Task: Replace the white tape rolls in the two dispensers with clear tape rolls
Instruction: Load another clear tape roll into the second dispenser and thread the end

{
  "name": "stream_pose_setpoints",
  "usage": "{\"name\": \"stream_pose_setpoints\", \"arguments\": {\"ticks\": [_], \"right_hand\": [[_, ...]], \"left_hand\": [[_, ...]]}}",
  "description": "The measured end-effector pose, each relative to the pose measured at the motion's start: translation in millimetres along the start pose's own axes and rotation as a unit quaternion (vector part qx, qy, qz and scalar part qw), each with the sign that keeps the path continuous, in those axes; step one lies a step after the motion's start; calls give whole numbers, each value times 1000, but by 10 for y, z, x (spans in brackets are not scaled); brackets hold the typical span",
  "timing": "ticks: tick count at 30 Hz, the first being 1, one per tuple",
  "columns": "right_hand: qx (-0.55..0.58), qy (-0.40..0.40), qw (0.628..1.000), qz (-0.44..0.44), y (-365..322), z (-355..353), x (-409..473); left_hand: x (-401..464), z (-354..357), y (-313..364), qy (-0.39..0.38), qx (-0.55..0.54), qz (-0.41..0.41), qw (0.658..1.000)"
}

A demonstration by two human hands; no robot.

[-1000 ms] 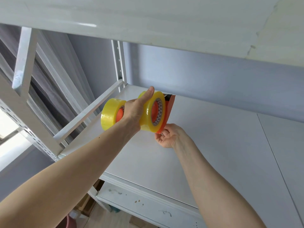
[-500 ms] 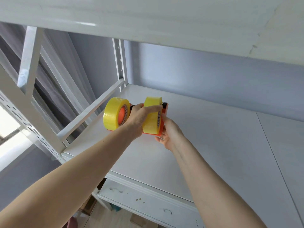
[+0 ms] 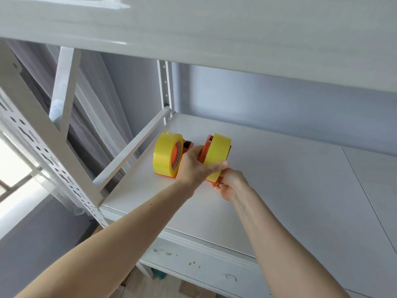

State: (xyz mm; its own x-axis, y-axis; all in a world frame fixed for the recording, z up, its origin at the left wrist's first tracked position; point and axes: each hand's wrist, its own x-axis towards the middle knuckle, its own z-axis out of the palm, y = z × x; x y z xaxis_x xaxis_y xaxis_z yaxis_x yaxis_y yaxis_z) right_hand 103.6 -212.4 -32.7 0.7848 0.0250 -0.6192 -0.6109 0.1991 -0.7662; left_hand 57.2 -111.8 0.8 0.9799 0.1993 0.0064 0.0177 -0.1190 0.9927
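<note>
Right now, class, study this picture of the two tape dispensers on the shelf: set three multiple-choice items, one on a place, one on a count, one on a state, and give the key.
1. Where does the left dispenser stand?
A. On the white shelf, near its left end
B. On the floor
C. On the top board

2. How many yellowish tape rolls show?
A. One
B. Two
C. Four

3. What is the state of the right dispenser?
A. Lying untouched
B. Hanging from the post
C. Held by both hands

Key:
1 A, its orange base sits on the shelf board beside the side rail.
2 B, one roll sits in each dispenser.
3 C, the left hand wraps over its roll and the right hand has its grip at the lower front end.
</note>
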Motion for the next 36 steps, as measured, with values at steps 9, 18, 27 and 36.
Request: {"name": "stream_pose_setpoints", "arguments": {"ticks": [9, 18, 27, 36], "right_hand": [[-38, 80, 995, -35, -21, 132, -158], [-62, 73, 995, -15, -26, 113, -168], [-109, 46, 993, 6, -84, 122, -83], [-238, 34, 971, 5, -71, 55, -145]], "left_hand": [[-89, -120, -485, -44, -29, 53, 997], [28, -56, -548, -58, -12, 51, 997], [118, -54, -549, -49, -2, 35, 998], [124, -87, -541, -67, 20, 22, 997]]}}
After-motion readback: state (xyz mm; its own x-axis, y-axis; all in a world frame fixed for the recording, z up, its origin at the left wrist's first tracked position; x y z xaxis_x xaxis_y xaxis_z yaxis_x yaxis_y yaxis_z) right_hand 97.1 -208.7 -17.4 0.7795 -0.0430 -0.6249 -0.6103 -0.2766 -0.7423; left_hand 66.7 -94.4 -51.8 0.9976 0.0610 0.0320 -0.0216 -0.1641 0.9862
